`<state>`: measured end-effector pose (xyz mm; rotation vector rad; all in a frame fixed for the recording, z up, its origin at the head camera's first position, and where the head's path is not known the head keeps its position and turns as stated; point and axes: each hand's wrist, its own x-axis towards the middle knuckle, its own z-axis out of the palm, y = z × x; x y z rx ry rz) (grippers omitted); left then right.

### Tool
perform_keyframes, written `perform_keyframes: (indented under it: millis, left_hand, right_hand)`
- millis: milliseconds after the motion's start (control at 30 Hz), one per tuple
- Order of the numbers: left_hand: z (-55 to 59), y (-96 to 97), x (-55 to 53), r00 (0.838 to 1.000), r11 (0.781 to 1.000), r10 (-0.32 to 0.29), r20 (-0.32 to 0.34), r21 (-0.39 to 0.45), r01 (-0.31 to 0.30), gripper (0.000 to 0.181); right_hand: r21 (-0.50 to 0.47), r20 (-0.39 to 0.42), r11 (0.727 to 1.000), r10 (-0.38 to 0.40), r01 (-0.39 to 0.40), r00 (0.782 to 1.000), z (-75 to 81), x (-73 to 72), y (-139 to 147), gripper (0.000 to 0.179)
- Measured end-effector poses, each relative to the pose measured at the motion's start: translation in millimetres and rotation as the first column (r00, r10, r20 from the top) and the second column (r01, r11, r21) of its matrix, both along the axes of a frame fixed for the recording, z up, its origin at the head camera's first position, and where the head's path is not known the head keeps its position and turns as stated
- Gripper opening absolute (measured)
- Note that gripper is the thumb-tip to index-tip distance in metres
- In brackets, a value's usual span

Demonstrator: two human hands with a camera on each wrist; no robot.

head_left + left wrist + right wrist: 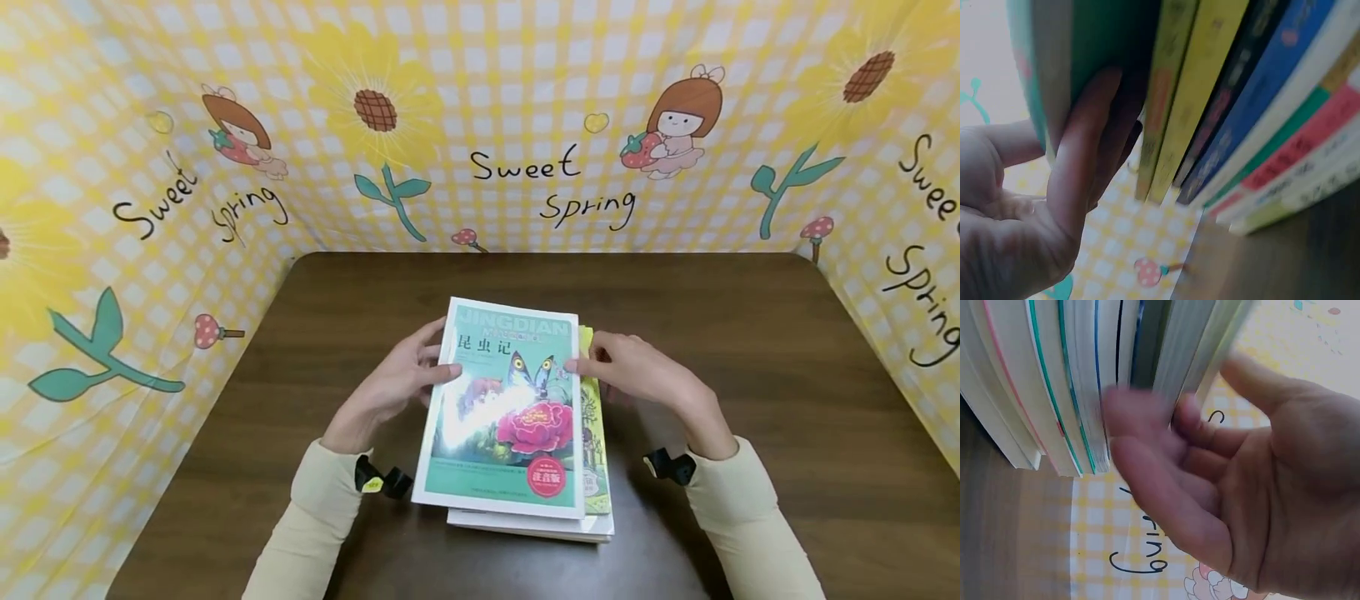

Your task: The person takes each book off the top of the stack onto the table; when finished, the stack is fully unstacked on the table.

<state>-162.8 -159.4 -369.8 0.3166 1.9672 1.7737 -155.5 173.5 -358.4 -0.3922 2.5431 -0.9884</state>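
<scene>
A teal picture-covered book (495,475) with a butterfly and a pink flower lies tilted on top of a stack of books. My left hand (390,375) grips its left edge, thumb on the cover and fingers underneath. In the left wrist view a gap shows between this book and the yellow spines (1194,94) below. My right hand (652,375) pinches the book's right edge, its thumb on the cover. Its other fingers curl beside the page edges (1079,381) of the stack. A yellow-green book (597,467) peeks out beneath on the right.
The stack stands on a dark brown wooden table (300,333). Yellow checked cloth (525,108) with flowers and lettering rises behind the table and along its sides. A black band with a small device (670,467) sits on each wrist.
</scene>
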Motion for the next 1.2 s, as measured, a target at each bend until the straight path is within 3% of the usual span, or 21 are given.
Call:
perform_keyframes:
  millis: [100,200,433,633,833,967,1067,1200]
  left_hand:
    - [-1.1,-15.7,-3.4,0.998,0.998,0.061,-0.027,-0.023,-0.061,0.073]
    - [-2.8,-34.5,-9.2,0.990,0.989,0.142,-0.022,-0.041,-0.142,0.071]
    - [-0.6,-84.2,-28.3,0.954,0.950,0.301,-0.009,-0.082,-0.300,0.075]
    - [2.7,-125.3,-45.3,0.925,0.921,0.380,0.011,-0.093,-0.378,0.072]
    - [-3.5,-157.3,-61.8,0.904,0.895,0.428,-0.004,-0.137,-0.425,0.070]
    - [-15.0,-165.2,-76.1,0.893,0.861,0.449,-0.037,-0.251,-0.443,0.068]
    - [-23.1,-164.6,-88.2,0.898,0.837,0.440,-0.035,-0.348,-0.423,0.068]
    - [-27.2,-164.7,-94.5,0.934,0.818,0.358,-0.012,-0.479,-0.319,0.078]
  right_hand:
    - [0.009,-0.048,0.999,-0.036,0.037,0.998,-5.1,15.3,-3,0.077]
    - [-0.041,-0.072,0.999,-0.021,0.018,0.997,-13.7,34.2,-7,0.102]
    - [-0.130,-0.059,0.990,0.050,-0.057,0.997,-27.0,67.3,-12,0.100]
    - [-0.134,-0.051,0.989,0.056,-0.062,0.997,-28.8,74.6,-13,0.099]
    - [-0.115,-0.045,0.991,0.058,-0.062,0.997,-25.3,75.4,-15,0.099]
    - [-0.095,-0.028,0.994,0.057,-0.060,0.998,-21.1,77.5,-15,0.100]
    - [-0.081,-0.037,0.995,0.049,-0.052,0.998,-17.5,79.9,-14,0.101]
    - [-0.070,-0.049,0.996,0.046,-0.049,0.998,-15.1,82.8,-13,0.101]
